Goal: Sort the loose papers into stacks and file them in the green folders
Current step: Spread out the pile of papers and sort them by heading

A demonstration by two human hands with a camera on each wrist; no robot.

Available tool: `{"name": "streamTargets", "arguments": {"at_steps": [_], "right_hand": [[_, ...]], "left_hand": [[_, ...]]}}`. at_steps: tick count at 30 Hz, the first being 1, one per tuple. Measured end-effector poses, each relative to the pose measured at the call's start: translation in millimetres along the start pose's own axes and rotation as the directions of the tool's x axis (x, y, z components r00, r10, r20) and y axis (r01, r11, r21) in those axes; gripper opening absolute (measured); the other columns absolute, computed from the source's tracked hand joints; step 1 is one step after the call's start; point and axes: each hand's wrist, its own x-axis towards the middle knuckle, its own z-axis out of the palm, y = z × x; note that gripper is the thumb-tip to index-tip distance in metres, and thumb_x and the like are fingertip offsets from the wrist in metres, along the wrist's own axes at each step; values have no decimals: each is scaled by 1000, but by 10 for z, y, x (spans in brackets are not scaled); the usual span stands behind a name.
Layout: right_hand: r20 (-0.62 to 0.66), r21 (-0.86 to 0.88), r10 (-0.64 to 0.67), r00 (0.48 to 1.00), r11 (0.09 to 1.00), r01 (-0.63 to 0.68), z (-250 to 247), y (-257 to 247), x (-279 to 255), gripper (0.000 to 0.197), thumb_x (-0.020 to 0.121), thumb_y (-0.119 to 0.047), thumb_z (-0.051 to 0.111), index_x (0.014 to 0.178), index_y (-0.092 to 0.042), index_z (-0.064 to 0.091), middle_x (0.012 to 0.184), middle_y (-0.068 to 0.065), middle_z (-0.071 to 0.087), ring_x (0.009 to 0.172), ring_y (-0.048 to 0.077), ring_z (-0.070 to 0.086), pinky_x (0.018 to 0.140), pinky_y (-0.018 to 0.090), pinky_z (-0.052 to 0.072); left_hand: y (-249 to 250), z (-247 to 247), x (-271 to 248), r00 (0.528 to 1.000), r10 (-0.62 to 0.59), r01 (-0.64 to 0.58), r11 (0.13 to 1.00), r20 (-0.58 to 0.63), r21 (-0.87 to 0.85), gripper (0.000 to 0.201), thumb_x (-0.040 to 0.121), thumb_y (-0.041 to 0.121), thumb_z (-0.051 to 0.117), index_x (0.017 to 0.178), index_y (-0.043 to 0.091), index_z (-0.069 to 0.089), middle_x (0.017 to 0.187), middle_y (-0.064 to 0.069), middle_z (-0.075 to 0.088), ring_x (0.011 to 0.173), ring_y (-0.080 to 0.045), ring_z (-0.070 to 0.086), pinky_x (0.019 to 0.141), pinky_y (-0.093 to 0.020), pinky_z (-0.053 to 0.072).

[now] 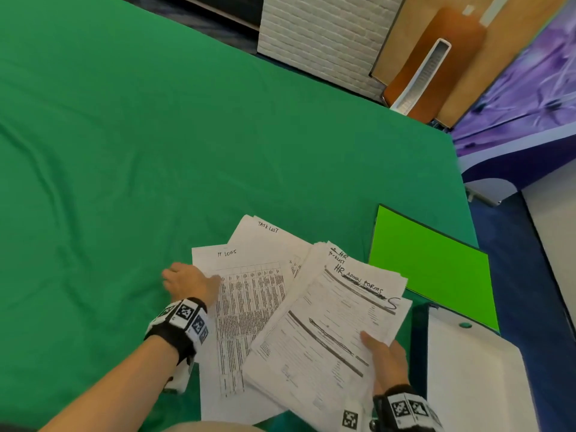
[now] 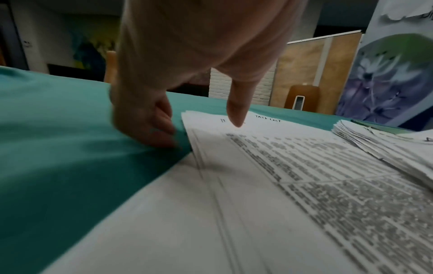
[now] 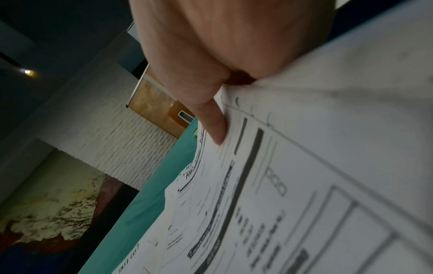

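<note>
On the green cloth lie fanned white papers: a dense table sheet marked IT LOGS [image 1: 249, 307] and under it a sheet marked TASK LIST [image 1: 268, 238]. My left hand [image 1: 193, 277] is at the IT LOGS stack's [image 2: 269, 185] left edge. Its fingers [image 2: 152, 129] curl against that edge on the cloth and its thumb [image 2: 236, 111] is over the top sheet. My right hand [image 1: 383, 353] holds a thick stack of forms [image 1: 327, 332] marked HR and ADMIN FORMS, with the thumb [image 3: 215, 129] on top and the fingers hidden beneath. A bright green folder [image 1: 433, 269] lies shut to the right.
An open folder with a white sheet [image 1: 473, 378] lies at the near right corner, beside the table's right edge. The green cloth [image 1: 124, 151] stretches far to the left and back. Beyond the table stand a white brick panel [image 1: 321, 35] and wooden boards.
</note>
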Motion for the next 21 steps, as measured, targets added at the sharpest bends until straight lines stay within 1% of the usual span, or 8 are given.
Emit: {"name": "streamTargets", "arguments": {"at_steps": [4,7,10,12,14,16,18,21], "right_hand": [[13,25,-4,1000,1000,4,-40,12,-82,34,85,-4,69,118,-12,62,113,14,67,102,37,63,97,57,47],[23,57,-39,999,998,38,-136,-68,-149,34,85,-4,69,116,-15,63,108,12,69,99,37,65,94,58,48],[-26,38,-97,995,994,98,-255,-134,-198,41,86,-4,68,125,-13,60,113,11,67,103,36,63,98,55,46],[-73,-30,-130,989,991,128,-295,-98,-187,45,88,-4,66,130,-12,56,121,12,64,112,36,59,103,54,43],[-105,-70,-141,984,989,134,-303,-20,-148,47,88,-4,66,134,-8,53,127,12,60,119,35,55,107,51,39],[-133,-76,-110,985,992,101,-296,68,-92,48,88,-4,66,134,-6,53,128,12,59,120,35,54,107,51,39],[-140,-92,-74,987,994,61,-294,149,-38,47,87,-6,67,133,-7,54,128,13,60,118,35,55,107,52,39],[-127,-119,-39,991,993,24,-302,249,67,48,86,-7,68,132,-8,55,128,13,60,118,36,55,107,53,39]], "left_hand": [[-73,40,27,972,170,-157,984,163,-89,38,86,20,70,116,2,55,117,-14,63,91,-28,62,67,-32,53],[19,-6,-45,913,403,-400,915,64,-55,7,94,16,58,98,10,59,96,-7,67,71,-20,59,55,-25,44],[103,-34,-72,820,565,-558,824,87,-94,24,95,24,59,115,12,63,111,-8,63,100,-27,60,81,-36,50],[117,-10,-91,776,588,-593,804,227,-54,37,93,33,60,126,17,60,142,-7,45,131,-28,41,109,-53,33],[126,21,-155,712,616,-651,759,337,-10,35,91,39,62,123,26,64,155,-2,27,143,-26,21,113,-60,14],[128,68,-221,668,626,-674,738,401,-30,28,89,41,65,117,38,67,159,-1,18,146,-25,11,113,-62,9],[116,117,-241,705,586,-645,764,400,18,29,89,43,63,118,44,65,160,-4,15,146,-27,9,113,-61,10],[127,142,-215,783,499,-586,792,372,170,39,91,49,58,123,29,64,158,-6,20,143,-27,18,113,-57,20]]}}
